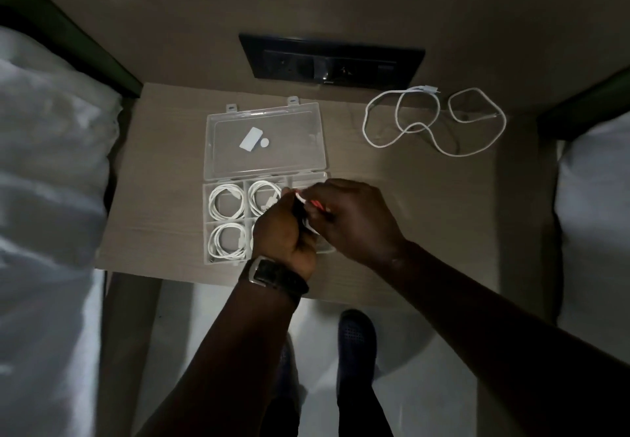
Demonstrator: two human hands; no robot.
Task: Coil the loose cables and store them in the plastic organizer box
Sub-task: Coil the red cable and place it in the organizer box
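A clear plastic organizer box [206,225] lies open on the small table, its lid [266,136] folded back. Three of its compartments show coiled white cables [226,202]. My left hand [283,235] and my right hand [351,218] meet just above the box's right side, both closed on a white cable with a red end [308,202]. The hands hide most of that cable and the compartments beneath. A loose white cable [409,126] sprawls uncoiled at the table's back right.
A black socket panel [332,61] sits on the wall behind the wooden table [163,164]. Beds with white sheets [51,181] flank both sides. A white sticker and round dot [250,138] lie on the lid. My feet stand on the floor below.
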